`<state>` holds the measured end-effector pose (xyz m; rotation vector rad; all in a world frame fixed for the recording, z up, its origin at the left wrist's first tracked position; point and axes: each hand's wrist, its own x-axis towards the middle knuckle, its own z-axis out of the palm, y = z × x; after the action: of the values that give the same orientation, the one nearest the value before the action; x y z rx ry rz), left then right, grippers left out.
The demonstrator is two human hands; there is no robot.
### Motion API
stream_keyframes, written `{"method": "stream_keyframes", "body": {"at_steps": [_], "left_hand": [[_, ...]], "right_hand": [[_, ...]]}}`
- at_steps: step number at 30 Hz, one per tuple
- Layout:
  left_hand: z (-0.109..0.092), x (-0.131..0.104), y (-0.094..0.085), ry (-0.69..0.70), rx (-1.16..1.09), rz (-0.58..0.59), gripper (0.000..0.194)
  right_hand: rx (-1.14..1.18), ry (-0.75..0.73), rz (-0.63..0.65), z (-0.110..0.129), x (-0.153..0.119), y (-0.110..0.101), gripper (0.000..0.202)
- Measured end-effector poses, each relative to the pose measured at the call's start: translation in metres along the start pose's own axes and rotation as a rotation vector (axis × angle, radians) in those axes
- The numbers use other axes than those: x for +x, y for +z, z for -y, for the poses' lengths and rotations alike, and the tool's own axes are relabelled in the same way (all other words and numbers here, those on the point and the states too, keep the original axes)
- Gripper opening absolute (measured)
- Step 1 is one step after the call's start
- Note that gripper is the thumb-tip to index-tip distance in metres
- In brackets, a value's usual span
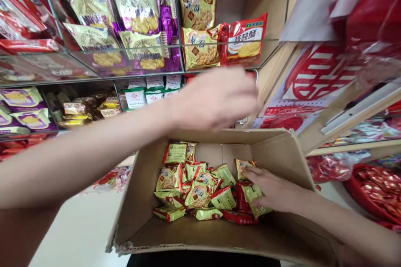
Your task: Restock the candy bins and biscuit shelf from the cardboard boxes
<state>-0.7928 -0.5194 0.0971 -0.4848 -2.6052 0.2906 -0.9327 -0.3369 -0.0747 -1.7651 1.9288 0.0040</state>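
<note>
My left hand is smeared by motion above the far edge of an open cardboard box, just below the front of a shelf compartment. Its fingers are too blurred to show whether they hold anything. My right hand reaches into the right side of the box, fingers apart, touching a yellow-and-red cookie packet. Another cookie packet lies by its fingertips. Several more cookie packets are heaped loosely on the box bottom. In the compartment above stand yellow cookie packets and a red cookie packet.
A clear shelf lip runs along the front of the compartments. Purple-and-cream biscuit packs fill the one to the left. At right hang red-and-white bags, and a red basket holds shiny red sweets.
</note>
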Motion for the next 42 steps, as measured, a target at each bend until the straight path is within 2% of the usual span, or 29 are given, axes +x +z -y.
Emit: {"method": "stream_keyframes", "body": {"at_steps": [2, 4, 6, 8, 11, 14, 19, 21, 23, 25, 28, 32, 34, 36, 38, 40, 42], "left_hand": [[-0.028, -0.022, 0.023, 0.068, -0.112, 0.173, 0.027], [-0.044, -0.044, 0.048, 0.076, -0.125, 0.273, 0.027], [-0.048, -0.064, 0.07, -0.023, -0.196, 0.312, 0.025], [-0.046, -0.082, 0.087, -0.188, -0.314, 0.337, 0.025], [-0.042, -0.1, 0.106, -0.408, -0.434, 0.376, 0.026], [-0.043, -0.11, 0.113, -0.479, -0.467, 0.403, 0.025], [-0.049, -0.116, 0.115, -0.505, -0.543, 0.434, 0.023], [-0.05, -0.117, 0.115, -0.521, -0.57, 0.44, 0.021], [-0.051, -0.117, 0.114, -0.541, -0.593, 0.434, 0.02], [-0.053, -0.116, 0.112, -0.567, -0.595, 0.415, 0.022], [-0.058, -0.11, 0.109, -0.666, -0.692, 0.314, 0.032], [-0.061, -0.095, 0.106, -0.924, -1.286, 0.044, 0.059], [-0.06, -0.087, 0.103, -1.083, -1.499, -0.077, 0.054], [-0.06, -0.079, 0.095, -1.18, -1.594, -0.187, 0.046], [-0.063, -0.072, 0.083, -1.176, -1.726, -0.296, 0.047], [-0.069, -0.065, 0.072, -1.158, -1.927, -0.428, 0.05], [-0.074, -0.058, 0.064, -1.149, -2.045, -0.547, 0.047]], "right_hand": [[-0.003, 0.035, 0.061, -0.012, 0.009, 0.026, 0.073], [-0.017, 0.027, 0.071, -0.015, 0.016, 0.03, 0.062], [-0.01, 0.012, 0.069, -0.013, 0.024, 0.021, 0.043], [0.023, 0.008, 0.051, -0.009, 0.035, 0.008, 0.03], [0.103, 0.019, 0.007, -0.005, 0.055, -0.001, 0.029], [0.189, 0.044, -0.008, -0.004, 0.067, 0.005, 0.034], [0.33, -0.028, 0.127, -0.009, 0.065, 0.02, 0.043], [0.35, -0.048, 0.149, -0.01, 0.063, 0.021, 0.038], [0.366, -0.076, 0.127, -0.009, 0.06, 0.017, 0.033], [0.387, -0.111, 0.052, -0.006, 0.057, 0.006, 0.031], [0.411, -0.14, -0.144, 0.002, 0.048, -0.014, 0.022], [0.611, -0.182, -0.379, 0.018, 0.033, -0.033, 0.019], [0.78, -0.202, -0.47, 0.026, 0.026, -0.036, 0.03], [0.807, -0.213, -0.607, 0.033, 0.019, -0.037, 0.038], [0.601, -0.265, -0.806, 0.039, 0.012, -0.038, 0.031], [0.275, -0.387, -0.99, 0.045, 0.007, -0.04, 0.027], [0.048, -0.539, -1.075, 0.05, 0.003, -0.04, 0.034]]}}
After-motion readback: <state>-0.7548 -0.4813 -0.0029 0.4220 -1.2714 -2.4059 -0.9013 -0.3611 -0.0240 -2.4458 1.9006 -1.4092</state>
